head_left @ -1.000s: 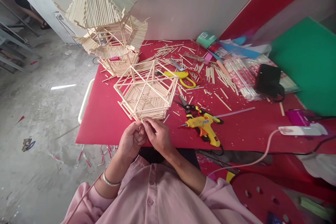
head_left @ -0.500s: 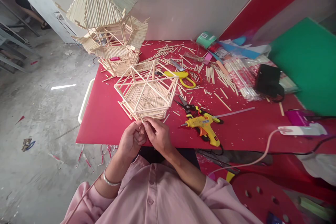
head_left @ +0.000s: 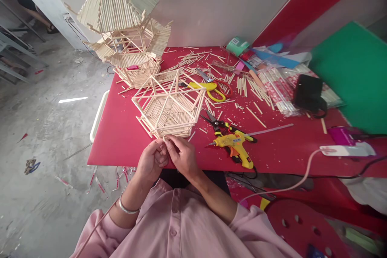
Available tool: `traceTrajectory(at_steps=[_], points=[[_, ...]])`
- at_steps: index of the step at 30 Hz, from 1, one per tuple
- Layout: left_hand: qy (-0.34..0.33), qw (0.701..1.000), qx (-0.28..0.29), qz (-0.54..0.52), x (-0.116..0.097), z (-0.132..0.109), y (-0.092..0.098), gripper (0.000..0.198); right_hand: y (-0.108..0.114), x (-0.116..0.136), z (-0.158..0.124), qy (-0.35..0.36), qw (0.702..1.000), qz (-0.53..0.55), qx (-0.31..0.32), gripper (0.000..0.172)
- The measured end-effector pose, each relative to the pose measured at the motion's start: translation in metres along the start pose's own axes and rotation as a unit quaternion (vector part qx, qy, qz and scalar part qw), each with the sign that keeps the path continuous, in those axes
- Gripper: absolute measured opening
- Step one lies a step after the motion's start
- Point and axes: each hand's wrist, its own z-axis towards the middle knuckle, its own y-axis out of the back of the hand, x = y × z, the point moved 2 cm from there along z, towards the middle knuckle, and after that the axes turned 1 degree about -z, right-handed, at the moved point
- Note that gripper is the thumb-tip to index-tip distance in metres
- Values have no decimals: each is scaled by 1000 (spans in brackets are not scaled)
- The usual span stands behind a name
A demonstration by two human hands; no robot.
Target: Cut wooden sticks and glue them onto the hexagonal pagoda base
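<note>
My left hand (head_left: 152,159) and my right hand (head_left: 185,158) meet at the table's front edge, both with fingers closed. A short pale wooden stick (head_left: 164,139) shows between their fingertips; most of it is hidden. Just beyond them lies a hexagonal stick frame (head_left: 157,113), with a base of sticks laid in rings, short uprights and crossing bars on top. My fingertips are right at its near side; whether they touch it I cannot tell. Behind it, to the left, rises a taller stick pavilion (head_left: 105,4) with a pointed roof.
On the red table (head_left: 115,141), a yellow glue gun (head_left: 231,141) lies over black-and-yellow snips (head_left: 222,124) to the right. Yellow-handled scissors (head_left: 214,86) rest among loose sticks (head_left: 193,59). Farther right are bagged sticks (head_left: 276,88), a black object (head_left: 308,92) and a white power strip (head_left: 347,150).
</note>
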Motion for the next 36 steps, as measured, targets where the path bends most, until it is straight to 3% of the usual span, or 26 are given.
traceTrajectory(at_steps=[36], points=[[4,1000,-3,-8,0,0,0,33,-1,-2,-2,3,1000,-3,-1,23]])
